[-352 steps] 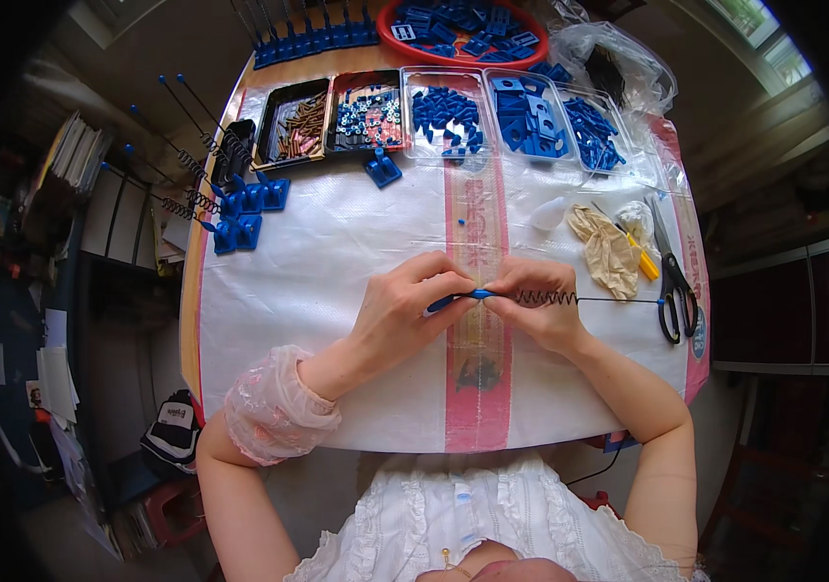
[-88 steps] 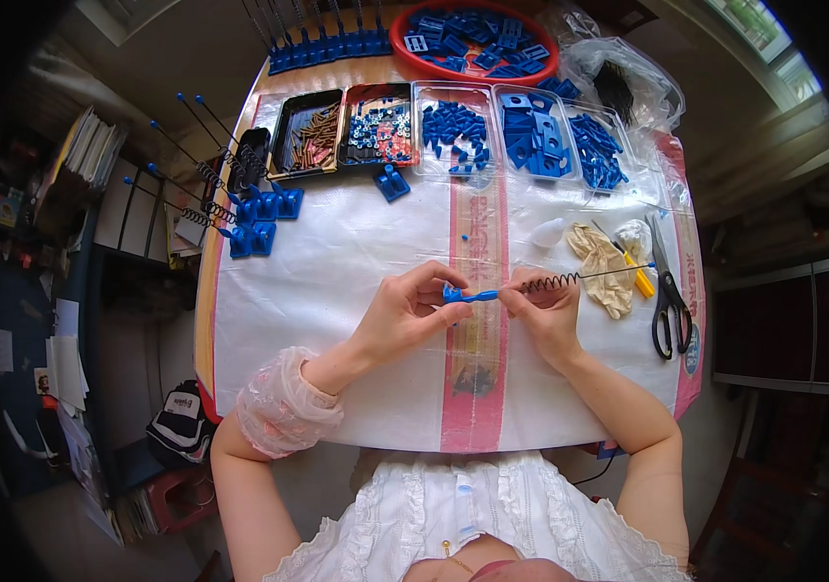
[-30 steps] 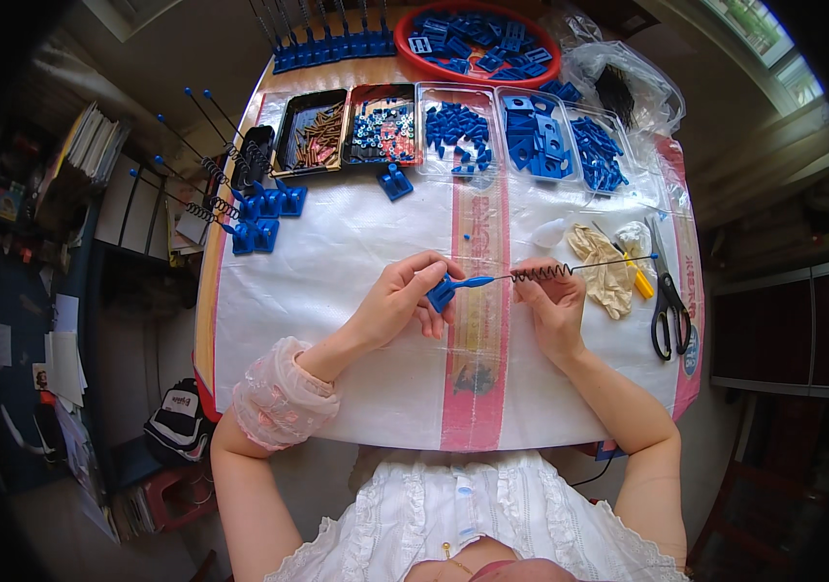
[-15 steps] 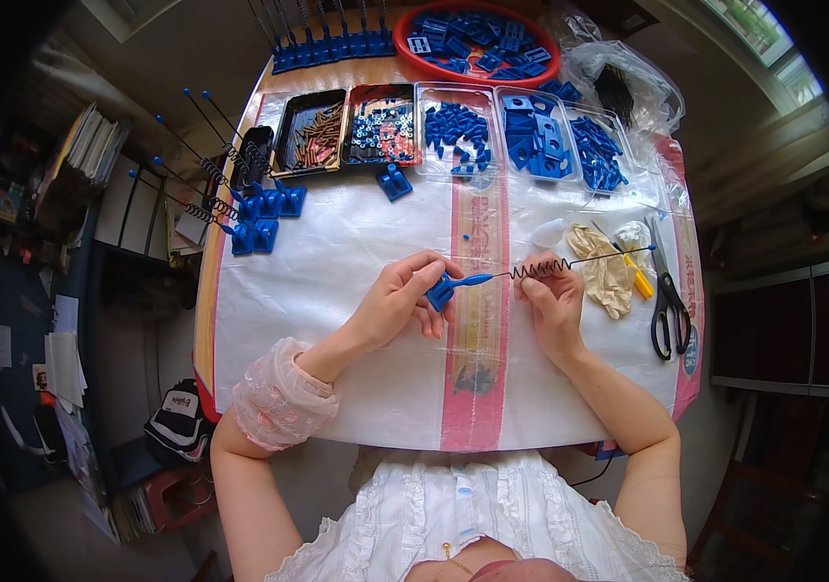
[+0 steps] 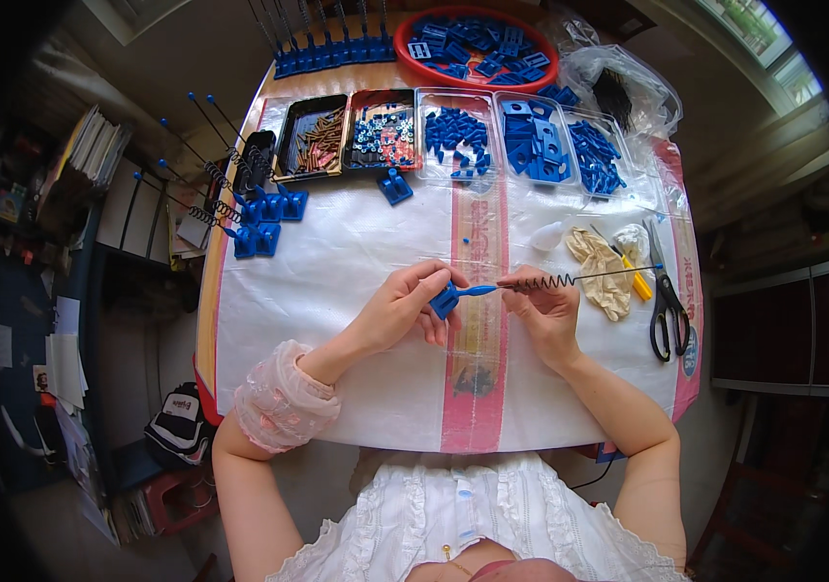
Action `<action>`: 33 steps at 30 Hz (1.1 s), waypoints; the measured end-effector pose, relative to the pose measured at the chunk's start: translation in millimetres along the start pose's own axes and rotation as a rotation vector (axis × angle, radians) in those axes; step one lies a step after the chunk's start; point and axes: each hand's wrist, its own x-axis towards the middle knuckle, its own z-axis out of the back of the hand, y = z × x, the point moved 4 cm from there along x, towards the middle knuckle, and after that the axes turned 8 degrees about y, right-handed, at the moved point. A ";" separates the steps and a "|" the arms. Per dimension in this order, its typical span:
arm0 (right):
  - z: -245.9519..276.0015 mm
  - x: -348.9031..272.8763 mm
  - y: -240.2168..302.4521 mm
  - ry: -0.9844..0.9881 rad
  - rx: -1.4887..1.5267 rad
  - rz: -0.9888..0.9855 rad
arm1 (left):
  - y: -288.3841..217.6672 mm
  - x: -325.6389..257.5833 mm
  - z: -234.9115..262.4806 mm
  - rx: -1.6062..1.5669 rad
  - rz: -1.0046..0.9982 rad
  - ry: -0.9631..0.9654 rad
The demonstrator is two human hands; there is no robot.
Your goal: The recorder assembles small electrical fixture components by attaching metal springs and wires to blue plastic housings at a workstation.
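Note:
My left hand point(image 5: 402, 308) is closed around a blue plastic base point(image 5: 445, 302), whose pointed blue stem point(image 5: 478, 290) sticks out to the right. In my right hand point(image 5: 547, 315) is a black coiled spring rod point(image 5: 555, 281), pinched near the coil's left end, right by the stem's tip. The rod's straight part runs rightward to a small blue tip. Whether rod and stem are joined cannot be made out, since fingers cover the meeting point. A finished-looking blue base point(image 5: 395, 187) stands alone beyond my left hand. A tiny blue piece point(image 5: 466, 241) lies on the sheet.
Trays of brass screws point(image 5: 319, 144), nuts point(image 5: 382, 134) and blue parts point(image 5: 455, 136) line the far side. Behind them sits a red basin point(image 5: 401, 44). Several spring assemblies point(image 5: 257, 238) stand at left. Scissors point(image 5: 669, 308), a yellow-handled tool point(image 5: 641, 285) and crumpled gloves point(image 5: 601, 273) lie right.
My right hand has slid left along the spring toward the blue stem. The rod now tilts less, its blue tip lower. My left hand keeps its hold on the base.

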 end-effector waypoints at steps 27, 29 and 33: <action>3.0 18.3 39.2 0.107 -0.180 0.071 | -34.3 -20.0 -10.4 0.754 -0.649 -0.349; 3.7 17.8 40.7 0.113 -0.177 0.079 | -38.1 -21.8 -13.5 0.823 -0.696 -0.390; 4.9 16.7 42.3 0.108 -0.201 0.090 | -39.5 -22.4 -15.5 0.872 -0.718 -0.373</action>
